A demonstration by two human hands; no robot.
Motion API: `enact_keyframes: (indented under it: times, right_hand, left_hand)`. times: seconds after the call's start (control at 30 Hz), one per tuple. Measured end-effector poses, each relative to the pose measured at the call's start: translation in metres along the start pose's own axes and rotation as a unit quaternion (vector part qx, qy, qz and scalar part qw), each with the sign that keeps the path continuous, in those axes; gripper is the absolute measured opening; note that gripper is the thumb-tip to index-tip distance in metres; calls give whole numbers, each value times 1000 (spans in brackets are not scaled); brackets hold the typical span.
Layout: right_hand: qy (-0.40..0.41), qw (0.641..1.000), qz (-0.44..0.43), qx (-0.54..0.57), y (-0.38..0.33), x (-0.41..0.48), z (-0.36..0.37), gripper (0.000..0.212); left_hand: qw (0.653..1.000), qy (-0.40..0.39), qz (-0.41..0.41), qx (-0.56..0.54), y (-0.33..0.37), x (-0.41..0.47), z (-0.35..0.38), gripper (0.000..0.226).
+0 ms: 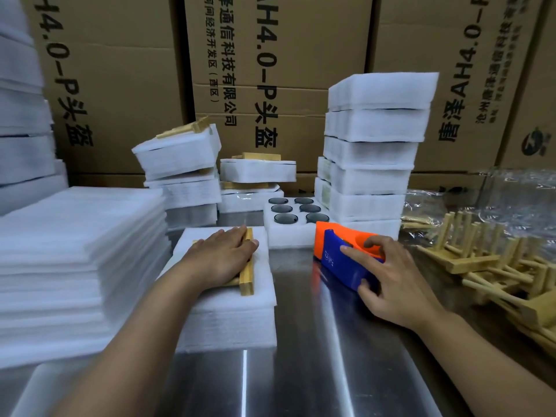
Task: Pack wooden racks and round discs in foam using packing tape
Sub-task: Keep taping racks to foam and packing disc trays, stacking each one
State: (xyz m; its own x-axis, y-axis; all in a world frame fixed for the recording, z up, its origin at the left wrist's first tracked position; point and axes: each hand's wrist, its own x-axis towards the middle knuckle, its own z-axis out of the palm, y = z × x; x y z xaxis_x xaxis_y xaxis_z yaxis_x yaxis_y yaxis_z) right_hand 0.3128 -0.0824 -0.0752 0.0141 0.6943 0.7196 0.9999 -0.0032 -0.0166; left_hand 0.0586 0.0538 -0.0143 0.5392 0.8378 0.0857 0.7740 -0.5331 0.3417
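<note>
- Steel tabletop [301,374]: bare, reflective metal nearest the viewer, with both forearms reaching across it.
- Foam block [228,317]: white, layered, lying on the table left of centre.
- Wooden rack [247,281]: pale timber, lying flat on top of the foam block. Only its right-hand bar is clearly seen, as the rest is covered by the hand.
- Left hand [222,257]: palm down on the wooden rack, fingers straight and together, pressing rather than gripping.
- Tape dispenser [340,260]: orange and blue plastic, resting on the table right of the foam block. No tape can be made out.
- Right hand [388,278]: grips the tape dispenser, with the thumb under the near edge, one finger laid along the blue side and another hooked into the orange opening.
- Foam sheets [75,266]: a deep stack of thin white sheets at the left table edge, beside the foam block.
- Loose wooden racks [487,266]: a jumbled pile with pegs pointing various ways, at the right of the table.
- Foam tray [288,240]: white, just behind the block and dispenser, with six round dark discs [285,218] seated in its recesses in two columns.
- Wrapped foam packs [373,152]: a tall, slightly leaning column behind the dispenser.
- Foam bundles [180,158]: shorter, uneven stacks behind the tray, with wood edges showing at the tops.
- Clear plastic wrap [517,188]: crumpled, far right.
- Cardboard cartons [301,55]: a printed brown wall of boxes at the back.
</note>
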Motion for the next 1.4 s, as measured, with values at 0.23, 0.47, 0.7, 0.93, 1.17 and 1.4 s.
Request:
enact_keyframes:
  times: [0.23, 0.47, 0.7, 0.93, 1.17, 1.4]
  right_hand:
    - [115, 991, -51, 51, -27, 20, -10, 42]
    - [-44, 817, 295, 494, -125, 67, 22, 47]
    - [-143, 587, 386, 697, -150, 60, 66, 73]
    - [-135, 599, 378, 693, -146, 59, 67, 69]
    - [-191, 609, 376, 671, -145, 59, 65, 80]
    - [-180, 577, 397, 691, -138, 57, 70, 53]
  left_hand:
    - [1000, 6, 1, -1, -1, 2, 1, 57]
    - [1000, 12, 6, 0, 0, 2, 1, 57]
    - [1000, 7, -5, -27, -2, 5, 3, 58]
    - [908, 96, -65, -403, -28, 6, -25, 59]
    - [944, 69, -190, -262, -39, 2, -25, 63]
    - [963, -3, -222, -150, -46, -1, -22, 77]
